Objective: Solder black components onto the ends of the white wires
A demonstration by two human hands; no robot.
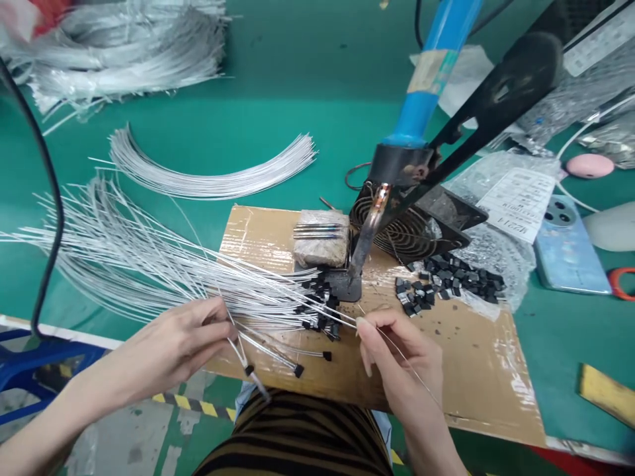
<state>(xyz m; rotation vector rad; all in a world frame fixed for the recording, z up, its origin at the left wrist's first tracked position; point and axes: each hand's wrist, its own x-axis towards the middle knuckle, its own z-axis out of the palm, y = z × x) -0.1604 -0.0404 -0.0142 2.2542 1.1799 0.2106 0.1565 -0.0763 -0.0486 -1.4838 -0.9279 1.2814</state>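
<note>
Soldering iron (421, 86) near hand-held wires (342, 317)

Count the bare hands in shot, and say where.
2. The left hand is at the near side of the loose white wires; the right hand is over the cardboard, fingertips at wire ends. No others show.

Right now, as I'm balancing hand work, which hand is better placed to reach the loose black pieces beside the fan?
Probably the right hand: it's nearer the loose black pieces, though holding thin wire. The left hand is farther off, pinching white wires.
</note>
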